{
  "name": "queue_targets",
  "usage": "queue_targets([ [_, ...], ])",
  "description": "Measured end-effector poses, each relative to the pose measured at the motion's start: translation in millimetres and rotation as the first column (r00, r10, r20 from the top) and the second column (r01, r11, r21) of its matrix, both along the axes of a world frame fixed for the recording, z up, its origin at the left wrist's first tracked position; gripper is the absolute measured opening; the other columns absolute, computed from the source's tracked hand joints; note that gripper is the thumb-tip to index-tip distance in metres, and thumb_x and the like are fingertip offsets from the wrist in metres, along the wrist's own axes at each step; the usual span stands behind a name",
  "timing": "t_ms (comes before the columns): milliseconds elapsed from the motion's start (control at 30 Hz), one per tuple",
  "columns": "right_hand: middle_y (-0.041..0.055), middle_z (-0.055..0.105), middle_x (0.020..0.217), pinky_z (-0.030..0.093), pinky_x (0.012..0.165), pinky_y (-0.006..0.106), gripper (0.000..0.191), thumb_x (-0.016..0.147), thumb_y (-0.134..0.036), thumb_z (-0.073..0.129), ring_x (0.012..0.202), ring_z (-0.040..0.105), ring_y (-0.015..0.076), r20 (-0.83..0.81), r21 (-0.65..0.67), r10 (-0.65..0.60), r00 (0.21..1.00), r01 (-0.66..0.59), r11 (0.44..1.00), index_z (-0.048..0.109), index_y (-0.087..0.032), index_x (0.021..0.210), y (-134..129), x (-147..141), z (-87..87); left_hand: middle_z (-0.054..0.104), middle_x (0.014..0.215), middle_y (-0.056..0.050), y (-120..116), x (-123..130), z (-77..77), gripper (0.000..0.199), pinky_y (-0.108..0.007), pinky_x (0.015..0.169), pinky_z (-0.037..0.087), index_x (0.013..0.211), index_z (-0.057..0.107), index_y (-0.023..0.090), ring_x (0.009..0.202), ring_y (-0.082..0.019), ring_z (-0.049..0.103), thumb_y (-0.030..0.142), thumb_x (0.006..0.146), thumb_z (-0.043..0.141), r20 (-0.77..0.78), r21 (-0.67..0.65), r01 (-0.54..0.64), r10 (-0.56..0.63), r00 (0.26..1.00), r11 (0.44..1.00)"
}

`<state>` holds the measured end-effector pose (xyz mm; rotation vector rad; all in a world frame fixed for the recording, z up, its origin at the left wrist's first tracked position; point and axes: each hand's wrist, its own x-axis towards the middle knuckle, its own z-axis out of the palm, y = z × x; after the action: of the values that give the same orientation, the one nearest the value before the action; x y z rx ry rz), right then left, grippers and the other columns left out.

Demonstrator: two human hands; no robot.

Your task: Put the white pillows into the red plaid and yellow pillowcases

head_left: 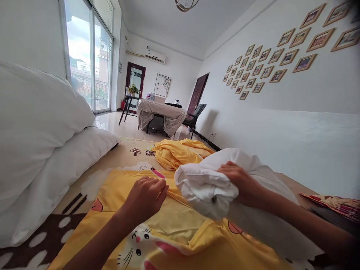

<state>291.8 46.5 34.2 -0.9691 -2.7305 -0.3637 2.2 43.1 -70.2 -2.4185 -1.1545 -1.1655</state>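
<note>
My right hand grips a white pillow near its bunched, folded end. The pillow slants down toward the lower right, partly behind my forearm. A yellow pillowcase with a white rabbit print lies spread in front of me, and a paler inner area shows between its folds. My left hand is closed over the cloth at the left of this opening, fingers curled and thumb pressed in. Its fingertips are hidden, so the pinch on the fabric shows only in part. Another yellow cloth lies crumpled beyond.
Two white pillows, an upper one and a lower one, are stacked at the left. Beneath everything is a beige and brown patterned bedcover. A red patterned cloth lies at the right. Farther off stands a covered table.
</note>
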Motion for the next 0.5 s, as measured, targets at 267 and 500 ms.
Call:
queue_targets([
  [267, 0.0001, 0.052, 0.059, 0.026, 0.066, 0.031, 0.029, 0.089, -0.027, 0.048, 0.059, 0.043, 0.0151, 0.079, 0.177, -0.064, 0.995, 0.049, 0.983, 0.043, -0.02, 0.061, 2.4, 2.1, 35.8, 0.07, 0.093, -0.008, 29.8, 4.2, -34.7, 0.026, -0.033, 0.074, 0.048, 0.093, 0.069, 0.021, 0.087, -0.024, 0.066, 0.015, 0.087, 0.045, -0.453, -0.523, -0.148, -0.128, 0.882, 0.839],
  [500, 0.0049, 0.061, 0.067, 0.026, 0.071, 0.034, 0.015, 0.086, -0.021, 0.05, 0.067, 0.05, 0.0182, 0.336, 0.097, -0.167, 0.927, 0.142, 0.985, 0.064, -0.019, 0.082, 11.6, -34.5, 14.3, 0.065, 0.111, -0.014, 44.9, 13.4, -84.6, 0.037, -0.039, 0.08, 0.05, 0.108, 0.07, 0.024, 0.103, -0.029, 0.062, 0.012, 0.078, 0.054, -0.553, -0.589, -0.22, -0.19, 0.811, 0.778],
])
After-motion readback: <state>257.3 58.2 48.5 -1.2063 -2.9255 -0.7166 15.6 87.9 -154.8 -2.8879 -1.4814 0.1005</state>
